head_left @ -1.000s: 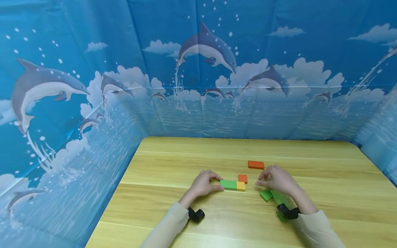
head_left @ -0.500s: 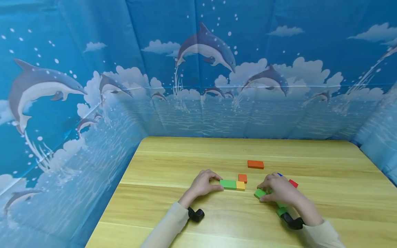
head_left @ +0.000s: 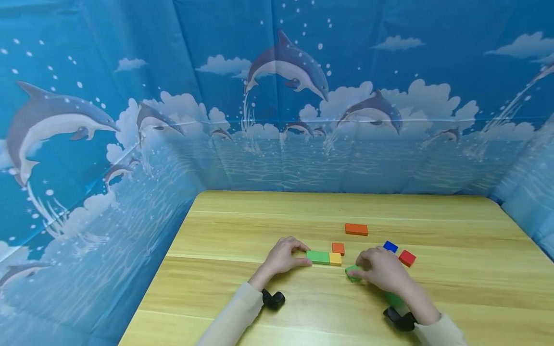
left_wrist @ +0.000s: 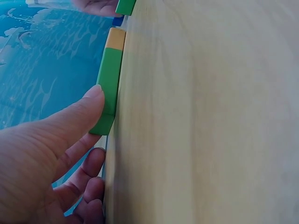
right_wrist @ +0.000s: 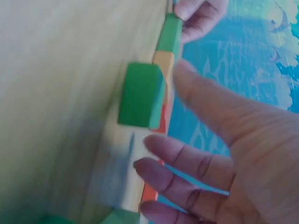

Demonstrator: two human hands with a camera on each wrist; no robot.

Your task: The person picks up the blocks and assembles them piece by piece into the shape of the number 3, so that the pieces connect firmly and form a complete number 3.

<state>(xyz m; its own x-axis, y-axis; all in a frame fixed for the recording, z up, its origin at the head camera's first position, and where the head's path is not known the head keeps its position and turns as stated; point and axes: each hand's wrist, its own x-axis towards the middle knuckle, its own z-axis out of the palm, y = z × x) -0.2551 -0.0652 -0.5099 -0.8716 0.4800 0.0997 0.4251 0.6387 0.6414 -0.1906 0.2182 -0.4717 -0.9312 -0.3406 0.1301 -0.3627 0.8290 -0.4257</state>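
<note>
My left hand (head_left: 283, 259) pinches the left end of a long green block (head_left: 319, 257) lying flat on the table. In the left wrist view the thumb lies along that block's side. A yellow block (head_left: 335, 259) touches its right end, and an orange square block (head_left: 338, 248) lies just behind the yellow one. To the right, my right hand (head_left: 381, 269) holds a small green block (head_left: 352, 273) between thumb and finger, a short way from the yellow block. The right wrist view shows the small green block (right_wrist: 140, 95) blurred, beside the thumb. Another green block (head_left: 394, 300) is partly hidden under the right wrist.
An orange-red rectangular block (head_left: 357, 229) lies farther back on the wooden table (head_left: 259, 216). Blue (head_left: 390, 247) and red (head_left: 407, 258) blocks lie behind the right hand. A dolphin-printed curtain (head_left: 277, 158) encloses the back and sides.
My right hand has come down, taken the small green block and moved it left towards the yellow block. The blue and red blocks have come into view. My left hand stays put.
</note>
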